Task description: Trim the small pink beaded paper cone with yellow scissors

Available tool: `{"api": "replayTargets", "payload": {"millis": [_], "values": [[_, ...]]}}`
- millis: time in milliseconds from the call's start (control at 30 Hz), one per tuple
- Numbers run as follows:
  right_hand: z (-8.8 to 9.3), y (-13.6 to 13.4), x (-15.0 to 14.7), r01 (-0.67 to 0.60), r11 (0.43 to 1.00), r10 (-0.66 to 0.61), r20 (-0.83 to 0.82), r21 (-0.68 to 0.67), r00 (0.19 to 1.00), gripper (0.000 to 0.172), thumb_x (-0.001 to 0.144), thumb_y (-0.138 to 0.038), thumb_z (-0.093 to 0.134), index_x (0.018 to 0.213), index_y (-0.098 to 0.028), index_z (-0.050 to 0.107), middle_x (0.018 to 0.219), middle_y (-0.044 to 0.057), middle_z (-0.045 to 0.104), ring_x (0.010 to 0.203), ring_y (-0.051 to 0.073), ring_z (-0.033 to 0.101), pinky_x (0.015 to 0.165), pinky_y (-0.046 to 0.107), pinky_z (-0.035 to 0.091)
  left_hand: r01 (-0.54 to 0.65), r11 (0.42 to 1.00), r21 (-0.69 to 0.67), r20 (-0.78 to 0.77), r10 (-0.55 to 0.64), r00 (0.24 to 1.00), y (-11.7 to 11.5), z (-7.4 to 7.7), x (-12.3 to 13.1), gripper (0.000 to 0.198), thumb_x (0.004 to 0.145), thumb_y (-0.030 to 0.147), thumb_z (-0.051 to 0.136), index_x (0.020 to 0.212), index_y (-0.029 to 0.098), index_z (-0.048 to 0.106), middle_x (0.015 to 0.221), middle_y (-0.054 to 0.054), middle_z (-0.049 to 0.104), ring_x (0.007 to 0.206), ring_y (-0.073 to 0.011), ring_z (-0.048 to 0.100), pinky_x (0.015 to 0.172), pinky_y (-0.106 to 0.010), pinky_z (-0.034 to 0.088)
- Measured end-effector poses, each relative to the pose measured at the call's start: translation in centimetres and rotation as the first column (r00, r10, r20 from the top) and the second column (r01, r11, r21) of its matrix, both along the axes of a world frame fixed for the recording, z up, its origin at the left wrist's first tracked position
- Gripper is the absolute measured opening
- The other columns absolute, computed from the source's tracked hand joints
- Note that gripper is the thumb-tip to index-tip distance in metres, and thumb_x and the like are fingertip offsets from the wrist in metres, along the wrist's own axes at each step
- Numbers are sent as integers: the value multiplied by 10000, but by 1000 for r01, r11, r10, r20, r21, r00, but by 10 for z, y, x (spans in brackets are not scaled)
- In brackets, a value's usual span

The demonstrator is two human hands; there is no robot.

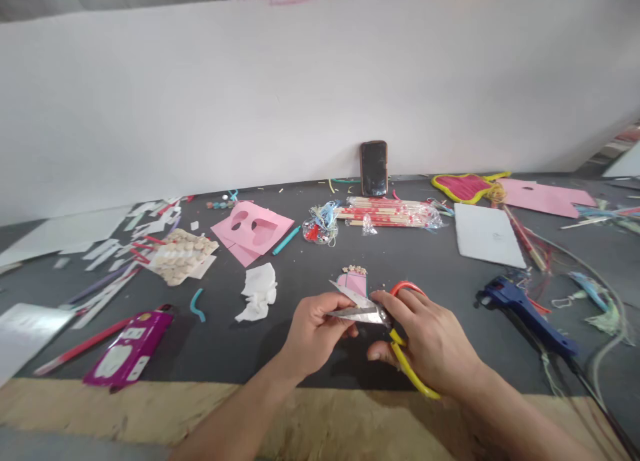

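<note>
My right hand (430, 341) grips a pair of scissors (373, 312) with yellow and red handles, blades open and pointing left. My left hand (315, 331) is closed, pinching something small at the blades that I cannot make out. Just beyond the blades lies a small pink paper piece (353, 282) with beads along its top edge, on the dark mat (420, 261). Both hands hover above the mat's near edge.
A blue glue gun (525, 311) lies to the right, a white sheet (487, 236) behind it. Pink card with heart cut-outs (253, 231), crumpled tissue (259, 292), a purple packet (130, 348), bagged sticks (390, 212) and a phone (373, 168) against the white wall.
</note>
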State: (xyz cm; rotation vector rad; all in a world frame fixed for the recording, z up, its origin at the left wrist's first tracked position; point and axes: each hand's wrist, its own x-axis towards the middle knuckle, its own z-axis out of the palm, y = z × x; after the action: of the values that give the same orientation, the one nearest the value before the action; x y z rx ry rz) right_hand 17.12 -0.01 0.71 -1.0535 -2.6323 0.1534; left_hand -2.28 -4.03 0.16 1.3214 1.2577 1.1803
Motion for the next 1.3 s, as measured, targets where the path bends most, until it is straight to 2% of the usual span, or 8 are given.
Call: {"api": "replayTargets", "payload": {"millis": [167,467,700,933,1100,1300], "values": [[-4,0,2,-20,999,19,-18,-40,1000,532,873,-623,363,1123,-187,536,834,71,653,701,210,622,581,297,440,-5,998,-64,78,10,997,1,-3,2,124,795,237,599,741,146,666,532,15,599,500,-99,577,500,-175,446],[1,-5,4,13,1000,-13,3,12,1000,412,925,-521,335,1007,-188,564,742,42,659,624,191,619,510,273,381,-32,999,-35,85,34,996,-2,-4,7,210,819,315,602,713,139,643,557,18,567,488,-79,561,476,-159,427],[-1,1,2,27,994,-26,-10,105,1000,566,861,-648,363,1130,-186,548,854,71,672,685,208,637,549,292,418,-111,992,-56,121,117,986,0,-2,7,146,780,300,640,761,158,610,552,29,594,514,-97,596,502,-167,471],[3,2,1,22,995,-23,7,94,1000,760,724,-781,421,1171,-178,539,924,104,647,792,244,633,619,322,468,-103,995,7,60,102,993,-1,-3,4,133,807,247,595,718,155,629,549,18,611,525,-89,579,537,-164,467],[1,1,1,17,998,-17,8,67,1000,739,736,-766,428,1176,-179,525,931,106,642,796,248,631,629,335,474,-93,995,17,30,93,995,0,-4,3,154,815,263,594,714,154,631,548,15,607,525,-93,580,541,-168,472],[-5,-1,1,-13,1000,13,-11,18,1000,546,883,-623,336,1134,-176,524,852,79,668,694,208,633,573,298,449,-94,995,25,47,93,995,0,-7,3,179,812,309,609,721,159,644,536,16,607,514,-93,582,530,-167,476]]}}
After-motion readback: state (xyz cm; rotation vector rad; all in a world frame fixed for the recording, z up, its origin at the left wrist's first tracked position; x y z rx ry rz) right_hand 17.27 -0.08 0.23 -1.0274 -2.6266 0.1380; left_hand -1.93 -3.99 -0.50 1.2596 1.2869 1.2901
